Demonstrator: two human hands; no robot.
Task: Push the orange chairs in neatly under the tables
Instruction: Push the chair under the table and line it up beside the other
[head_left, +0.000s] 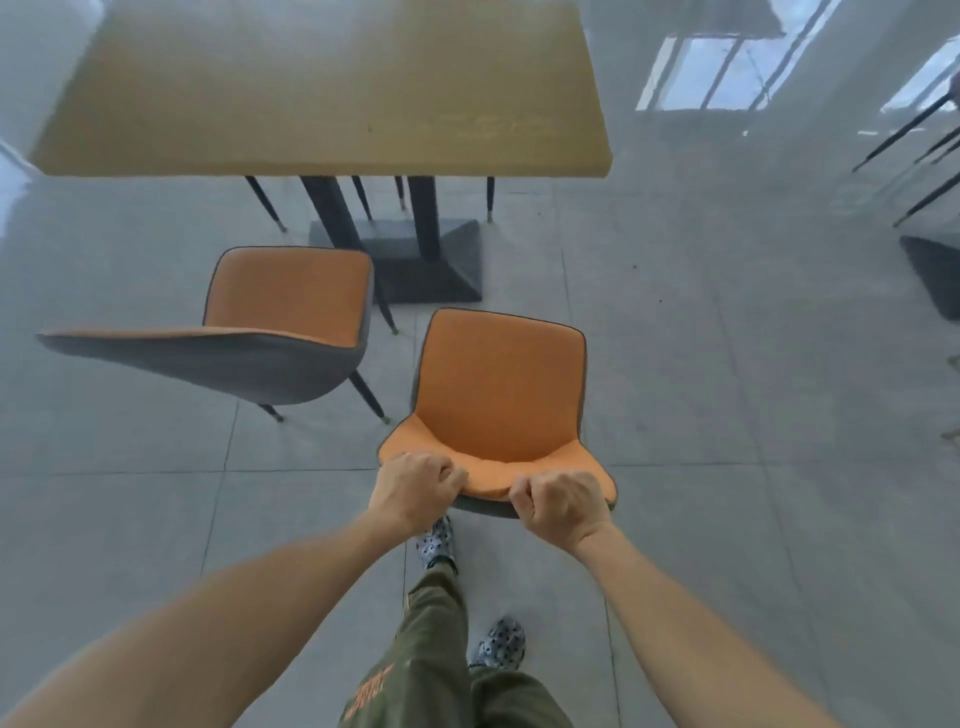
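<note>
Both hands are on the backrest top edge of the near orange chair. The left hand is clamped on the left part of the rim and the right hand on the right part, fingers curled over the orange padding with the rest of each hand behind.

The chair stands on the tiled floor, well clear of the surface. Its seat front points at the pedestal base and is slightly right of the base's centre.

The second orange chair sits to the left, also pulled out and rotated, with its backrest swung toward the camera's left. Its right side is near the held chair's left edge.

My take on the push:
- Keep the grip symmetric and push with equal force from both hands so the chair tracks straight and doesn't yaw.
- Slide it low and don't tip it forward. The thin tapered legs could catch on the tile grout lines.
- Aim the front legs to straddle or stop short of the pedestal base, since the dark posts sit right in the path.
- Watch clearance on the left, because the neighbouring chair's seat corner is close. If it drifts, bias it slightly right.
- Stop when the backrest is just beside the surface edge and square to it.
- Other chair legs are visible under the far side, so don't overshoot.

The feet are directly behind the chair. Step with it and don't overreach.
</note>
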